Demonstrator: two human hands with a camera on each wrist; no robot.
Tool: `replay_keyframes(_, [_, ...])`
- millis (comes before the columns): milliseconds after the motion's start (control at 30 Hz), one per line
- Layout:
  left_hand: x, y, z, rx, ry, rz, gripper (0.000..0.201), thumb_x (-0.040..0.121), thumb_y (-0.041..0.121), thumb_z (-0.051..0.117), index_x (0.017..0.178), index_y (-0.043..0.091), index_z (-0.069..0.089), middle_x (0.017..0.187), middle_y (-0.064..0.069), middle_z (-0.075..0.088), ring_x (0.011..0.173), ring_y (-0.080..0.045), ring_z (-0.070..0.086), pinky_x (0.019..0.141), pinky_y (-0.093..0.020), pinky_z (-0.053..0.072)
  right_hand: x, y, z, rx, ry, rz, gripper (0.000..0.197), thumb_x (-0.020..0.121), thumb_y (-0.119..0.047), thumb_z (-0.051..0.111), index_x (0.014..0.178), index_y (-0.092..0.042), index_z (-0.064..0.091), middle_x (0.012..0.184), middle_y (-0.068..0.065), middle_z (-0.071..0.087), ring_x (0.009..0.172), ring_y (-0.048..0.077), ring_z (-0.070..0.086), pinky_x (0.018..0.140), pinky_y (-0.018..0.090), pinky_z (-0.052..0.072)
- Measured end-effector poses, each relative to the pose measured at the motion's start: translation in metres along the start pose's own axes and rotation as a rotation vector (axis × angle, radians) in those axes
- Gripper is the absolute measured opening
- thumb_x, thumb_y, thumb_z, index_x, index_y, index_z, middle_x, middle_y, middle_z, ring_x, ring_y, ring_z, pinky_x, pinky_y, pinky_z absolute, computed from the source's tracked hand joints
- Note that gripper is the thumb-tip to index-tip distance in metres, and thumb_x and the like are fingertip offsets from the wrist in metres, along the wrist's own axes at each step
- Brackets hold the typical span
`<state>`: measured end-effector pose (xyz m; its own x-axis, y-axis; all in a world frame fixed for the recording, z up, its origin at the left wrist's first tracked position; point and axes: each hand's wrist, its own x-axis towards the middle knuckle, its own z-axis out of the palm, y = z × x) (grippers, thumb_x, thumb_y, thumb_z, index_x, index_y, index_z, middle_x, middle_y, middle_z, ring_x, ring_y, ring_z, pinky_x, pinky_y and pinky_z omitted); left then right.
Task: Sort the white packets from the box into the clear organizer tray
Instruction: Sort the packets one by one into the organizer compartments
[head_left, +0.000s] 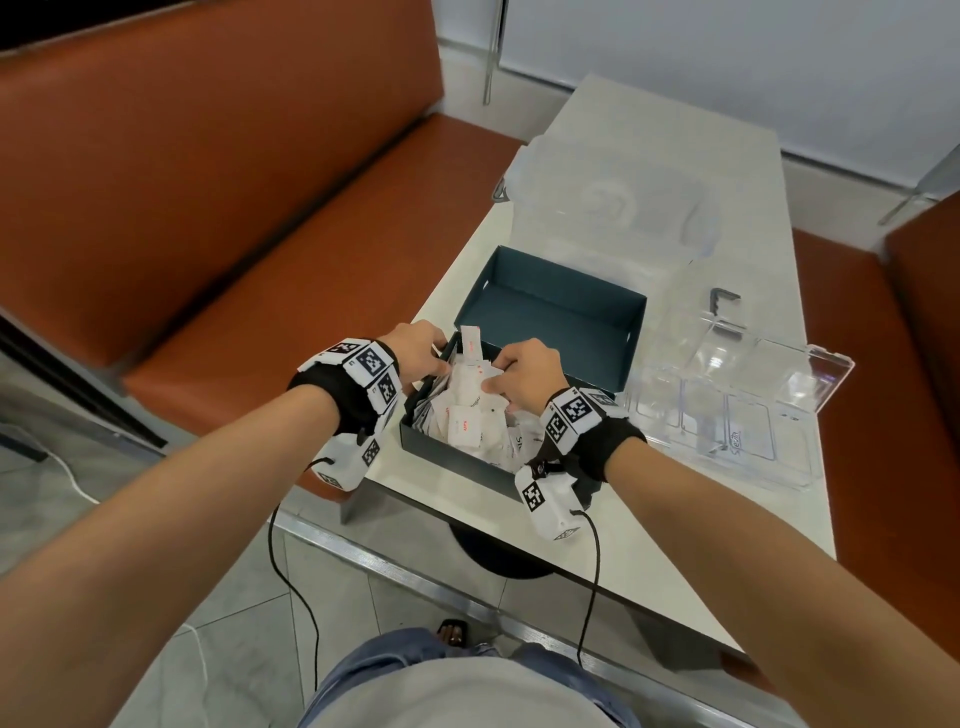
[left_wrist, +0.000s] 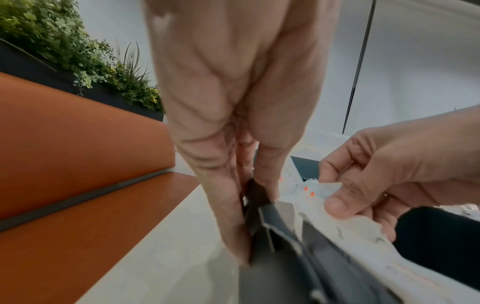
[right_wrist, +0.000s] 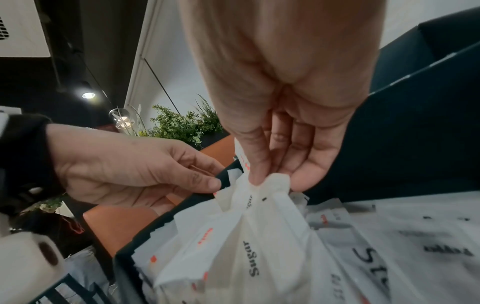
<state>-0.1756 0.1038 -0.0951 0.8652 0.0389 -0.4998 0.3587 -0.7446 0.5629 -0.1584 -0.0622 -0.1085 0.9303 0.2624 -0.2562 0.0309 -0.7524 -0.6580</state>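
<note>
Though pinched, packets (right_wrist: 249, 236) upright, lengthwise vertical

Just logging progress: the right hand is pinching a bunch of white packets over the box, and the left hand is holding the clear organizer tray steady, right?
Not quite. The left hand grips the box edge, not the clear organizer tray, as the right wrist view shows. The right hand does pinch white packets.

The packets (head_left: 470, 415) are seen to be matt, crinkled paper. The box (head_left: 558, 306) appears as matt dark card, the tray (head_left: 810, 358) as clear glossy plastic. The table (head_left: 649, 545) is finished smooth, the bench (head_left: 208, 182) in orange leather-like upholstery.
</note>
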Motion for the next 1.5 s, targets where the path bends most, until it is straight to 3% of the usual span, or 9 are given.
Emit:
replay_keyframes(233, [0.001, -0.003, 0.000, -0.003, -0.011, 0.006, 0.040, 0.095, 0.015, 0.059, 0.134, 0.007, 0.049, 0.124, -0.016, 0.057, 0.093, -0.028, 0.060, 0.069, -0.036, 0.058, -0.005, 0.013, -0.022, 0.069, -0.014, 0.004, 0.006, 0.081, -0.008, 0.074, 0.082, -0.005, 0.069, 0.093, 0.014, 0.070, 0.085, 0.027, 0.070, 0.061, 0.032, 0.060])
replay_keyframes(367, [0.004, -0.003, -0.001, 0.001, -0.024, 0.006, 0.043, 0.095, 0.014, 0.060, 0.135, 0.007, 0.048, 0.125, -0.016, 0.057, 0.094, -0.028, 0.061, 0.068, -0.035, 0.058, -0.008, 0.022, -0.034, 0.134, 0.026, 0.038, 0.004, 0.081, -0.006, 0.074, 0.080, -0.006, 0.070, 0.092, 0.016, 0.072, 0.084, 0.025, 0.071, 0.067, 0.036, 0.061])
replay_keyframes(533, [0.006, -0.004, -0.002, -0.018, -0.033, -0.007, 0.045, 0.094, 0.013, 0.062, 0.136, 0.007, 0.047, 0.126, -0.016, 0.057, 0.097, -0.030, 0.062, 0.071, -0.039, 0.059, -0.012, 0.030, -0.046, 0.235, 0.014, 0.070, 0.008, 0.084, -0.006, 0.072, 0.079, -0.010, 0.067, 0.087, 0.015, 0.074, 0.066, 0.017, 0.071, 0.059, 0.025, 0.060])
replay_keyframes(767, [0.006, -0.001, -0.003, 0.000, -0.040, -0.033, 0.049, 0.094, 0.014, 0.062, 0.139, 0.009, 0.045, 0.127, -0.015, 0.056, 0.096, -0.028, 0.062, 0.075, -0.040, 0.060, -0.022, 0.033, -0.067, 0.322, -0.012, 0.089, 0.003, 0.086, -0.008, 0.070, 0.087, -0.008, 0.067, 0.090, 0.011, 0.074, 0.073, 0.019, 0.072, 0.062, 0.024, 0.059])
replay_keyframes(900, [0.002, 0.018, -0.011, 0.168, 0.185, 0.120, 0.047, 0.095, 0.027, 0.059, 0.138, 0.010, 0.046, 0.129, -0.012, 0.058, 0.107, -0.024, 0.058, 0.087, -0.033, 0.050, -0.034, 0.032, -0.090, 0.406, -0.017, 0.075, 0.008, 0.086, -0.007, 0.068, 0.093, -0.004, 0.067, 0.093, 0.014, 0.073, 0.073, 0.021, 0.070, 0.061, 0.023, 0.059])
replay_keyframes(1067, [-0.011, 0.075, -0.021, -0.130, 0.353, 0.348, 0.038, 0.099, 0.040, 0.047, 0.128, 0.016, 0.053, 0.119, -0.003, 0.063, 0.099, -0.014, 0.061, 0.082, -0.032, 0.055, -0.052, 0.029, -0.131, 0.553, -0.008, 0.022, 0.010, 0.087, -0.006, 0.068, 0.096, -0.003, 0.066, 0.088, 0.012, 0.074, 0.062, 0.013, 0.067, 0.059, 0.020, 0.057])
replay_keyframes(1267, [-0.029, 0.140, 0.001, -0.698, -0.042, 0.316, 0.049, 0.093, 0.063, 0.041, 0.118, 0.023, 0.055, 0.103, -0.002, 0.073, 0.097, -0.019, 0.069, 0.071, -0.036, 0.059, -0.070, 0.030, -0.171, 0.719, 0.012, -0.032, 0.008, 0.084, -0.003, 0.069, 0.087, -0.009, 0.064, 0.088, 0.016, 0.074, 0.060, 0.017, 0.065, 0.061, 0.025, 0.057])
replay_keyframes(1367, [-0.031, 0.158, 0.019, -0.906, -0.330, 0.314, 0.061, 0.090, 0.070, 0.036, 0.117, 0.021, 0.058, 0.109, -0.010, 0.072, 0.102, -0.029, 0.069, 0.082, -0.050, 0.057, -0.074, 0.036, -0.182, 0.709, 0.026, -0.036, 0.014, 0.084, -0.003, 0.070, 0.096, -0.003, 0.064, 0.088, 0.019, 0.073, 0.062, 0.019, 0.065, 0.060, 0.025, 0.057])
replay_keyframes(1500, [-0.035, 0.180, 0.043, -1.084, -0.543, 0.309, 0.043, 0.094, 0.055, 0.045, 0.110, 0.019, 0.061, 0.105, -0.011, 0.069, 0.097, -0.032, 0.068, 0.084, -0.055, 0.055, -0.078, 0.050, -0.192, 0.641, 0.064, -0.025, 0.017, 0.085, -0.004, 0.069, 0.101, 0.000, 0.065, 0.077, 0.012, 0.072, 0.061, 0.018, 0.065, 0.060, 0.025, 0.057])
